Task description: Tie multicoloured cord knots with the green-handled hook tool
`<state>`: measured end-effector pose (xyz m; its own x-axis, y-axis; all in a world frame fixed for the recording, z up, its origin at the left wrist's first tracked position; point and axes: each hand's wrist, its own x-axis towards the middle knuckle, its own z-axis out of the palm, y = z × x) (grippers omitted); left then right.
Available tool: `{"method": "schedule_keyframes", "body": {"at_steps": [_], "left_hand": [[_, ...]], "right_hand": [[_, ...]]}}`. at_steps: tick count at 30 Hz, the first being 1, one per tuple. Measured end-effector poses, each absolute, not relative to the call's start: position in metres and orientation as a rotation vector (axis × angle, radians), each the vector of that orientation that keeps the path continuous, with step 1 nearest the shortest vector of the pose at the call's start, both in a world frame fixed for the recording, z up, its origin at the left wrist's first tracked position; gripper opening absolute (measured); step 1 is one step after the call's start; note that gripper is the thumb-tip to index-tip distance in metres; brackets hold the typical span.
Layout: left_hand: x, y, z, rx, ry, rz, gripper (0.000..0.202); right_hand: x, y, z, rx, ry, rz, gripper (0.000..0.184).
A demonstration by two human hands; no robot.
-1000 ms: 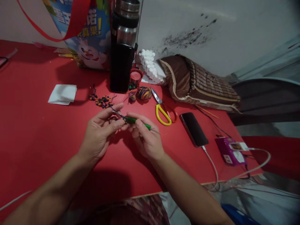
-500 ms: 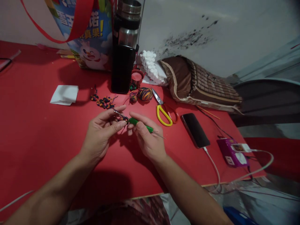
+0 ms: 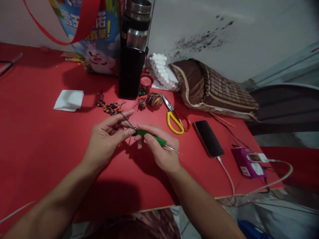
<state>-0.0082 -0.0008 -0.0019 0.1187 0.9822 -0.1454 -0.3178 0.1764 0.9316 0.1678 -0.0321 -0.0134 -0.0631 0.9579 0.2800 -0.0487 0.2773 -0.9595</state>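
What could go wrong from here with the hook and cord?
1. The hook has its metal tip right at the pinching fingertips of the left hand; a slip may prick them.
2. The thin cord pinched there could slip free or snag if the right hand pulls hard.
3. The scissors lie just beyond the right hand; a wide sweep might catch them.

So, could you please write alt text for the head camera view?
Two bare hands meet over a red table: the right hand holds a green-handled hook, its metal tip at a thin cord pinched by the left hand. Behind lie yellow scissors, a yarn ball and a black phone.
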Motion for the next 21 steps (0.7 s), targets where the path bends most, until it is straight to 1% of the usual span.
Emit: {"method": "schedule_keyframes", "body": {"at_steps": [5, 9, 12, 14, 16, 19, 21], "left_hand": [[-0.003, -0.006, 0.003, 1.003, 1.099, 1.244, 0.038], [0.003, -0.009, 0.002, 0.799, 1.021, 1.276, 0.039], [0.003, -0.008, 0.004, 0.65, 0.918, 1.219, 0.039], [0.0, -0.005, 0.007, 0.626, 0.885, 1.169, 0.042], [-0.005, -0.002, 0.01, 0.623, 0.859, 1.114, 0.045], [-0.011, 0.002, 0.012, 0.655, 0.848, 1.06, 0.048], [-0.012, 0.002, 0.01, 0.699, 0.861, 1.082, 0.048]], "right_hand": [[0.168, -0.034, -0.016, -1.004, -1.537, 0.799, 0.031], [0.16, -0.038, -0.021, -0.993, -1.697, 0.552, 0.041], [0.153, -0.041, -0.024, -0.993, -1.639, 0.54, 0.044], [0.152, -0.041, -0.025, -1.03, -1.523, 0.637, 0.038], [0.153, -0.038, -0.027, -1.033, -1.365, 0.848, 0.029], [0.154, -0.03, -0.03, -0.864, -1.073, 1.269, 0.028], [0.152, -0.026, -0.031, -0.768, -0.921, 1.39, 0.025]]}}
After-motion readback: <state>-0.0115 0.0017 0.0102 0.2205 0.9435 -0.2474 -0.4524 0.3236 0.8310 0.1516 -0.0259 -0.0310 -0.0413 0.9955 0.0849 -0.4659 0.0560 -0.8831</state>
